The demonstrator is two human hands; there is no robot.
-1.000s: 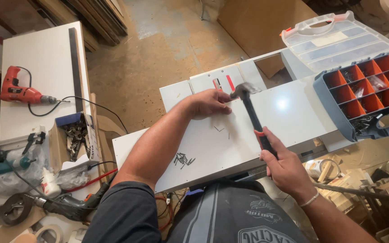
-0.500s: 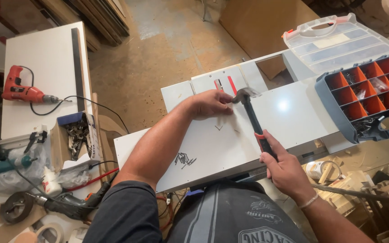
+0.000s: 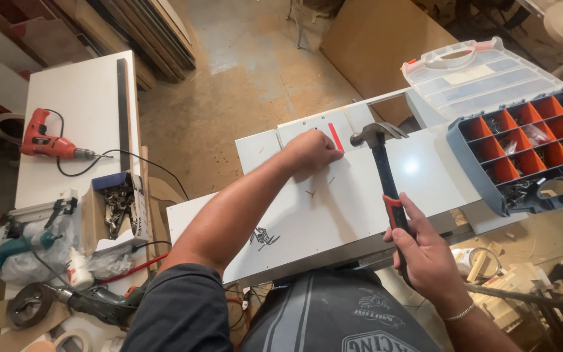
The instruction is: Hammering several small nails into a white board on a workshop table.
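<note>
Two hands are working over a white panel; the right hand is gripping the red-and-black handle of a claw hammer, whose steel head is hovering above the panel, just right of the left hand; the left hand is resting curled on the panel's far edge, fingertips pinched, contents too small to tell; loose nails are lying in a small heap nearer the person; an open organiser box with orange compartments is sitting at the panel's right end.
</note>
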